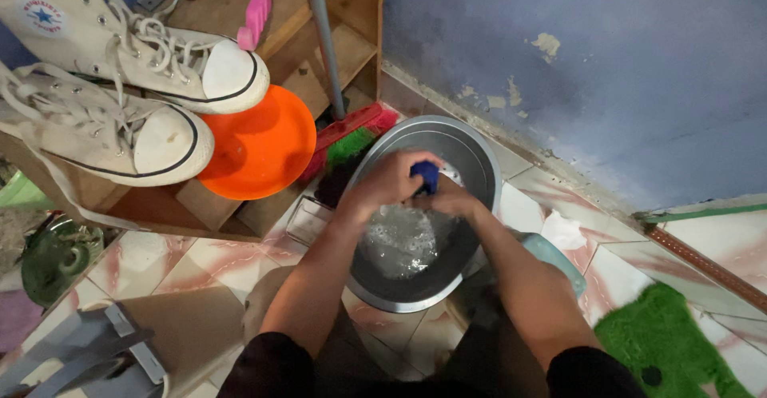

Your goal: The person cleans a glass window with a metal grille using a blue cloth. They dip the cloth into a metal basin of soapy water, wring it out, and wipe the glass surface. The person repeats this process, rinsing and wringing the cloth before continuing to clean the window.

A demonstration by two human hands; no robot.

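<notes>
Both hands meet over the round grey metal basin (pixel 479 166) of soapy water: left hand (pixel 387 181) and right hand (pixel 453 200) are pressed together around a small blue cloth item (pixel 427 174). Better to keep it low over the suds. Beyond, a red-and-green bristled broom (pixel 351 138) leans at the wall.

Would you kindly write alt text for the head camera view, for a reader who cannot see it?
Seen from above, a person's left hand and right hand hold a blue cloth together over soapy water in a grey metal basin on a tiled floor. Two white sneakers and an orange plate rest on a wooden shelf to the left.
</notes>
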